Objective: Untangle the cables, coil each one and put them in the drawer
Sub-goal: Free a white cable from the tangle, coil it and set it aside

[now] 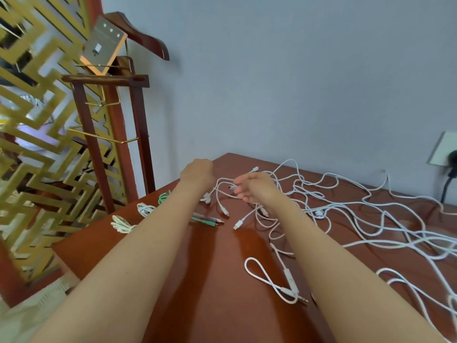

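Observation:
A tangle of white cables (351,214) sprawls over the right half of the red-brown table (197,280). My right hand (252,186) hovers at the tangle's left end, fingers curled around a white cable whose connector shows near the fingertips. My left hand (197,173) is closed in a fist beyond the table's far left corner; what it holds is hidden. Two coiled white cables (121,225) (145,208) and a green cable (163,197) lie near the left edge. A white looped cable with a jack plug (274,283) lies near me. No drawer is in view.
A wooden valet stand (111,134) with brass rails rises left of the table, before a gold lattice screen (37,144). A wall socket (445,152) with a black plug sits at the right. Green and dark connectors (207,220) lie between my forearms.

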Available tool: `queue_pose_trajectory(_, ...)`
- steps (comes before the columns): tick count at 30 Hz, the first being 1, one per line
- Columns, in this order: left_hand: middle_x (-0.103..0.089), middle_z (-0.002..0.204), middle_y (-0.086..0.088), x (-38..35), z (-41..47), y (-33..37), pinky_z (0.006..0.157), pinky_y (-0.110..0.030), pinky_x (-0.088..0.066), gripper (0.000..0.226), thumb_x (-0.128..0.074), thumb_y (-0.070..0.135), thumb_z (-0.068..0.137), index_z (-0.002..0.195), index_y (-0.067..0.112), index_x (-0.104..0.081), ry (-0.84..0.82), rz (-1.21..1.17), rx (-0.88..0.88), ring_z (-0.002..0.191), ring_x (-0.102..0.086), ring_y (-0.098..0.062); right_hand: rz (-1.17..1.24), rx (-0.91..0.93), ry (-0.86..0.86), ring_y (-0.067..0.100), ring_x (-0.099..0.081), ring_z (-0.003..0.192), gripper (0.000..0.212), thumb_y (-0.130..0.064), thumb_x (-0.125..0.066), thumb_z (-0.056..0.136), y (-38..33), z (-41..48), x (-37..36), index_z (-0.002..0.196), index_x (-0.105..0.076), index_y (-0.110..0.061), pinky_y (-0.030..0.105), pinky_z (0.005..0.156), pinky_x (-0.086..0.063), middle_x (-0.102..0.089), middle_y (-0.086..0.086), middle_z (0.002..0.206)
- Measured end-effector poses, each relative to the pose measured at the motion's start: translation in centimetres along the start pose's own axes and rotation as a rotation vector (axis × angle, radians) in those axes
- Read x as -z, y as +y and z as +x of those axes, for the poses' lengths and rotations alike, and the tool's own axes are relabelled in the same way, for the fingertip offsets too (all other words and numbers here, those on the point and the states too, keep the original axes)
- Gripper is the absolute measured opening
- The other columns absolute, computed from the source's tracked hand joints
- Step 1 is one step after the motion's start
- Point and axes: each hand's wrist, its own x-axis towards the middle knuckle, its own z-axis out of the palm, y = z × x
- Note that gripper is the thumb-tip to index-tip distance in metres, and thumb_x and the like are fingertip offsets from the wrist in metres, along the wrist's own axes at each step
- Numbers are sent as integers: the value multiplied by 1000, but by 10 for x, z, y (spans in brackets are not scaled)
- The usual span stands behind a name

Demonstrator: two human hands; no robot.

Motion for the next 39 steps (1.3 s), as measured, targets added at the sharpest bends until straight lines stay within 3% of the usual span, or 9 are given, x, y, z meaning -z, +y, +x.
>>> queue_pose_trajectory(3,-62,115,-13,6,-13,23,82,-33,-47,27,-53,11,88,112,6,-63,-85,14,-92,106,-58,-31,-143,60,-61,11,-53,51,29,5,-37,88,-8,-20,19,78,-60,-9,13,45,-44,-60,7,69)
queue_pose_trajectory(6,-67,95,-10,18,-36,45,69,-31,-49,21,-56,13,86,103,7,-66,-264,26,-182,78,-62,-25,-303,78,-122,10,-52,50,24,2,-42,89,-13,-42,41,77,-59,-10,14,45,-41,-60,9,70)
queue_pose_trajectory(12,-64,118,-14,28,-101,85,72,-23,-47,34,-57,24,93,122,6,-60,-1030,79,-318,92,-58,-17,-577,-31,-296,7,-56,48,14,0,-51,88,-7,-81,78,84,-61,-9,13,45,-41,-63,4,70)
queue_pose_trajectory(16,-65,112,-5,15,-121,101,77,-25,-50,42,-69,26,84,122,12,-60,-997,175,-447,93,-60,-13,-696,-137,-422,5,-58,48,17,3,-56,85,7,-105,84,79,-61,-12,14,47,-44,-62,1,64)
queue_pose_trajectory(19,-64,117,-3,9,-126,103,75,-24,-52,38,-73,19,80,116,17,-64,-930,194,-525,101,-61,-17,-752,-145,-460,10,-59,62,27,7,-58,82,19,-121,84,102,-57,-11,16,54,-46,-60,2,75)
queue_pose_trajectory(21,-65,101,1,6,-129,104,67,-19,-50,29,-74,16,79,107,17,-69,-895,164,-565,94,-61,-15,-745,-119,-463,11,-58,69,46,9,-59,79,29,-129,85,120,-51,-12,19,58,-46,-60,1,81)
queue_pose_trajectory(25,-62,75,12,1,-133,106,86,-27,-49,21,-75,15,78,98,17,-72,-888,7,-600,87,-59,-12,-642,-24,-406,7,-56,76,63,7,-61,78,41,-142,94,128,-40,-27,17,61,-44,-59,-3,86)
queue_pose_trajectory(33,-53,72,7,-9,-134,126,62,-14,-41,6,-65,17,87,89,22,-62,-763,-345,-713,65,-48,-5,-553,-5,-211,7,-50,57,20,-21,-62,88,64,-172,135,107,-58,-18,14,51,-36,-58,1,80)
queue_pose_trajectory(39,-53,78,13,-15,-145,165,70,-15,-37,12,-54,27,95,85,23,-60,-694,-599,-665,77,-48,-1,-288,200,159,1,-50,46,9,-23,-56,93,80,-190,164,95,-64,-20,11,47,-37,-55,-6,62)
